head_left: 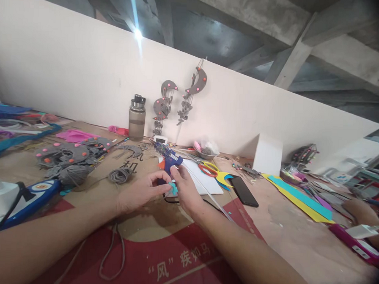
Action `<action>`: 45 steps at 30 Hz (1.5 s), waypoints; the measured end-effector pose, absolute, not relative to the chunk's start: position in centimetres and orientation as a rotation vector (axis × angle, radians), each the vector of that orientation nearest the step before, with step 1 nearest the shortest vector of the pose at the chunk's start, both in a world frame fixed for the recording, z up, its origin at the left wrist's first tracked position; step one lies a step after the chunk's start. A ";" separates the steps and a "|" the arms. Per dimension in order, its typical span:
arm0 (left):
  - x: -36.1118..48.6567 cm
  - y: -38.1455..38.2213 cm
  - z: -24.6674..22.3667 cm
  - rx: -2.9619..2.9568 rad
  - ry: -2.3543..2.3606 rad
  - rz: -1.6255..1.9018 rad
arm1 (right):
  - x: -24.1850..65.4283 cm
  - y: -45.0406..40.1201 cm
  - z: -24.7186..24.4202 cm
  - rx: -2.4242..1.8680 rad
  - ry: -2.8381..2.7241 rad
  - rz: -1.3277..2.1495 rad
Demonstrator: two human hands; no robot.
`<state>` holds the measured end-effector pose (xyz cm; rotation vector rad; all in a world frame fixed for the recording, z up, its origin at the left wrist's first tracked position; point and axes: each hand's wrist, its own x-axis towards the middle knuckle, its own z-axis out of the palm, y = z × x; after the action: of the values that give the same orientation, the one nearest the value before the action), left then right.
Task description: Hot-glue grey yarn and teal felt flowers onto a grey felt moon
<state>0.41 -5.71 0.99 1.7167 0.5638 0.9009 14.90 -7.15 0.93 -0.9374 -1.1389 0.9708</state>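
Note:
Near the middle of the table, my left hand [145, 188] is closed, with its thumb and finger pinching a small teal piece [173, 188] with an uneven edge. My right hand [187, 186] meets it from the other side, its bent fingers closed against the same piece. Just beyond my fingertips is a blue glue gun [172, 159], its nozzle pointing away from me. A long clear glue stick [206, 189] runs back from it, over my right hand's side. My fingers hide part of the gun's handle.
A coil of grey cord [120, 175] and grey felt pieces with pom-poms [64, 154] lie left. Behind stands a water bottle [136, 118]. Rightward are scissors [209, 168], a phone [244, 190] and a magenta power strip [355, 244]. Another person's hand [360, 210] is at far right.

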 end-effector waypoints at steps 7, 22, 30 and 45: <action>0.1 -5.8 1.4 1.701 0.571 0.865 | 15.8 -6.6 1.0 -0.724 -0.673 1.050; 0.4 -6.6 2.2 2.076 0.697 0.789 | 16.1 -6.4 1.3 -0.775 -0.682 1.036; 0.7 -6.7 1.9 2.108 0.656 0.842 | 14.8 -7.2 1.3 -0.872 -0.862 1.162; -0.7 -3.4 1.1 1.539 0.701 1.029 | 19.1 -4.9 2.0 -0.871 -0.939 0.818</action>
<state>-0.73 -3.38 1.06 1.5391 0.7006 1.0293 19.07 -4.93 1.99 -0.8715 -0.9395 0.8185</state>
